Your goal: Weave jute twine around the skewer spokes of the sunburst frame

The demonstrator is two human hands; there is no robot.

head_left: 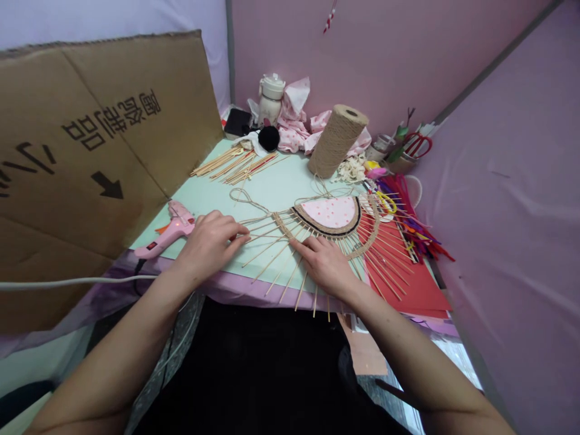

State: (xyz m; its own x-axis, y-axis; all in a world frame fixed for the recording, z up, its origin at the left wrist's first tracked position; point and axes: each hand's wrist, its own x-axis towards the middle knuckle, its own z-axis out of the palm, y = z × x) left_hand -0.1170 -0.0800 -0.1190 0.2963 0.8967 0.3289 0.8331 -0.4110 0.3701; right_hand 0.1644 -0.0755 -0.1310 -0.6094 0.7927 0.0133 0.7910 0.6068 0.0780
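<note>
Stick fan (330,212), a half-round piece of thin sticks spreading from a dotted pink centre, lies on the desk (206,193) beneath the right hand (325,263) and just right of the left hand (215,238). The left hand is narrow, thumb and forefinger pinched together on a thin strand (269,237) that runs toward the right hand. The right hand presses its fingers onto the twine band (362,246); whether they grip it or only steady it, I cannot tell.

As far as it shows, the centre looks finished: cloth laid on, with dark and twine edging around its curve. The band shows on both sides of the right hand, apparently well along but perhaps incomplete; outside it, the sticks remain bare. Material is left over: a twine spool (333,145) stands beyond the right hand, and loose sticks (235,164) lie beyond the left.
</note>
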